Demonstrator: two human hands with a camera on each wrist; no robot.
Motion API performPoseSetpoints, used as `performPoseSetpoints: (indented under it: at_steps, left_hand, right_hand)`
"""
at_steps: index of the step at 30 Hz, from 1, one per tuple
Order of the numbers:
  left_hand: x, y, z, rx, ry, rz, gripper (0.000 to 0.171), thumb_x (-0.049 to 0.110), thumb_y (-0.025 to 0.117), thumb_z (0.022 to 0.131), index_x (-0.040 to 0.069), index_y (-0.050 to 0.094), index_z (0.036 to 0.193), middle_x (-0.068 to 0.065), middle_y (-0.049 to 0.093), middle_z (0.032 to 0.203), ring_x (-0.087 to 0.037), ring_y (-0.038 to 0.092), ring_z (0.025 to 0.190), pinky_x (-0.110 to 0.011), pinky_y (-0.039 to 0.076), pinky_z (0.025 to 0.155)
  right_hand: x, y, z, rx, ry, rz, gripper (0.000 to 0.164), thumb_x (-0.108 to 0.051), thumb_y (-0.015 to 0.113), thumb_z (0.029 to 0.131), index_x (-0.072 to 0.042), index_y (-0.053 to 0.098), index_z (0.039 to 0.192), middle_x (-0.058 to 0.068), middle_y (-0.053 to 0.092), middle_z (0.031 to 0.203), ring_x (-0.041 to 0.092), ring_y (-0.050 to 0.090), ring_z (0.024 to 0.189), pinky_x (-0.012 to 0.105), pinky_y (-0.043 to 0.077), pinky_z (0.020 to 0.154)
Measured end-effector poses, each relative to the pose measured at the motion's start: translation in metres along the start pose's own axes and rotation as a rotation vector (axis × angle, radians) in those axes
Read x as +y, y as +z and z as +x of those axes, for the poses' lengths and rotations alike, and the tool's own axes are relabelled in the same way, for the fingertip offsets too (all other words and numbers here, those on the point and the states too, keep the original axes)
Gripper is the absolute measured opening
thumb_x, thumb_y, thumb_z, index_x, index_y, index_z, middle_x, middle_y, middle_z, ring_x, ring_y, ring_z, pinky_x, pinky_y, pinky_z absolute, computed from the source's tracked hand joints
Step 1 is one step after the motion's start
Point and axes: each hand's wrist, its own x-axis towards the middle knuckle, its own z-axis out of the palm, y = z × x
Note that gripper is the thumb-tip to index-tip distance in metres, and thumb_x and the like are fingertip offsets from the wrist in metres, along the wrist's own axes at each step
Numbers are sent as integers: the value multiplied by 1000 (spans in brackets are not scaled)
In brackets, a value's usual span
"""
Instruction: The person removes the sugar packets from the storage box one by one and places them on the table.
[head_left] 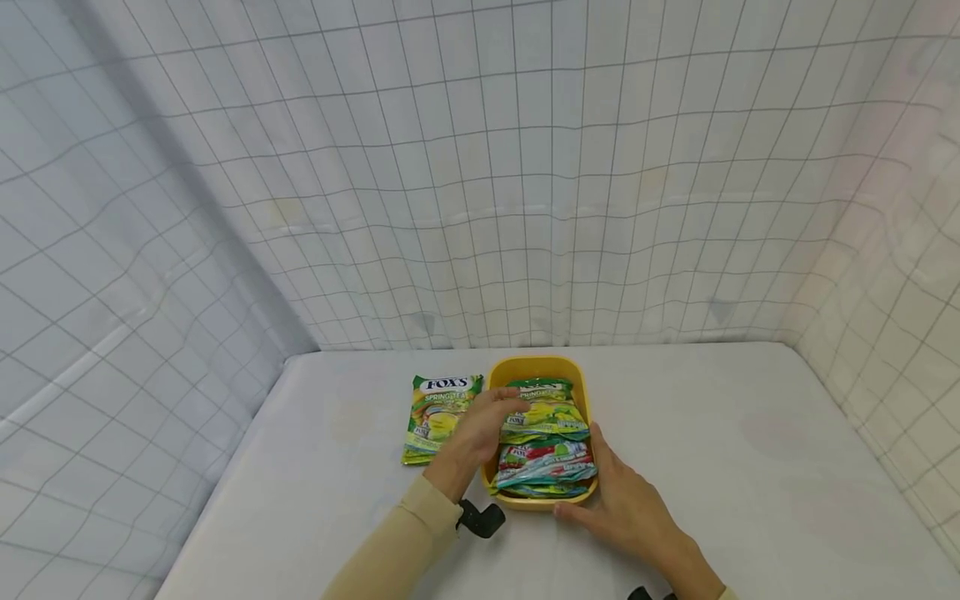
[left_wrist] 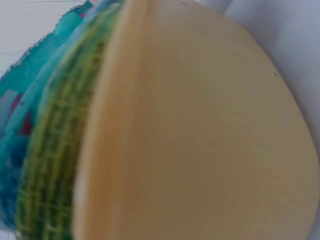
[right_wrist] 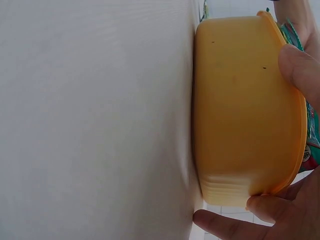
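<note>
White cloth walls w/ a dark grid point(head_left: 480, 208) stand behind & either side of a white-covered table point(head_left: 720, 450), head view only for the full layout. Cream sleeve point(head_left: 397, 542) on L arm, cut off at bottom of frame. Yellow plastic rounded-rectangular tub point(head_left: 536, 504) sits on the surface, approx. mid-way along the far edge & near it; R wrist view adds its deep side wall, ribbed lower corner & a couple of dark specks, none of which head view gives. R hand point(head_left: 630, 504) holds tub's near R corner, thumb at near rim, fingers round the R side. L hand point(head_left: 483, 425) reaches over tub's L rim, fingers extended & loose above the contents; can't tell if they touch. Green-and-yellow foil FOX'S SPRING TEA packet point(head_left: 435, 417) lies flat on the surface just L of tub, lower R part hidden by L hand. Matching green-and-yellow packet point(head_left: 555, 417) lies in tub's far half, partly under L fingers; red-and-teal foil packet point(head_left: 543, 465) in near half, more green-yellow wrap poking out beneath. L wrist view: mostly tub wall, blurred, + a checked green-yellow packet side; L fingers out of frame. Small black wrist device point(head_left: 482, 520) by L cuff.
</note>
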Motion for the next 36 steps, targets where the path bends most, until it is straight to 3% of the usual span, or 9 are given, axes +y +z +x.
performPoseSetpoints:
  at_steps: [7, 11, 22, 27, 32, 34, 36]
  left_hand:
    - [-2, 5, -3, 89, 81, 37, 49, 10, 63, 98, -6, 50, 142, -27, 24, 161, -46, 20, 148, -64, 20, 117]
    - [-1, 7, -1, 120, 107, 13, 47, 8, 61, 99, -7, 49, 142, -27, 30, 156, -46, 24, 146, -63, 23, 116]
    - [-3, 4, 11, 101, 38, -6, 66, 7, 65, 96, -4, 34, 153, -28, 23, 161, -47, 19, 148, -60, 27, 115]
    - [-6, 4, 13, 88, 34, 78, 69, 11, 67, 96, -1, 34, 155, -27, 25, 160, -47, 31, 142, -59, 35, 109]
    - [-10, 9, 12, 118, 81, 88, 62, 6, 65, 98, -3, 38, 153, -29, 30, 157, -35, 50, 121, -44, 43, 91]
    - [-10, 10, 11, 134, 101, 61, 58, 3, 62, 99, -4, 39, 152, -30, 28, 158, -26, 53, 97, -38, 42, 80]
    - [-10, 11, 9, 148, 116, 40, 56, -1, 60, 99, -5, 40, 152, -32, 25, 159, -17, 45, 73, -34, 38, 70]
  right_hand:
    - [0, 1, 0, 2, -8, 9, 126, -66, 79, 76, -3, 13, 163, 23, 41, 155, 42, 56, 126, 55, 52, 93]
    - [0, 2, 0, 2, -11, 7, 126, -67, 79, 76, -3, 13, 163, 23, 41, 155, 41, 56, 126, 55, 53, 92]
    - [1, 1, 0, 2, 0, 7, 128, -69, 79, 74, -4, 12, 163, 24, 43, 154, 41, 58, 124, 54, 53, 91]
    - [0, 0, 0, 2, -2, 22, 129, -71, 77, 75, -4, 12, 163, 24, 43, 154, 41, 57, 124, 54, 53, 93]
    - [2, 1, 0, 2, -11, 22, 129, -71, 77, 75, -4, 12, 163, 24, 42, 154, 41, 57, 125, 54, 52, 94]
    - [2, 1, 0, 6, -15, 18, 128, -71, 77, 75, -3, 12, 163, 24, 43, 154, 41, 57, 125, 54, 52, 93]
    - [2, 2, 0, 9, -18, 19, 128, -69, 78, 75, -4, 12, 163, 24, 42, 154, 41, 56, 126, 54, 52, 94]
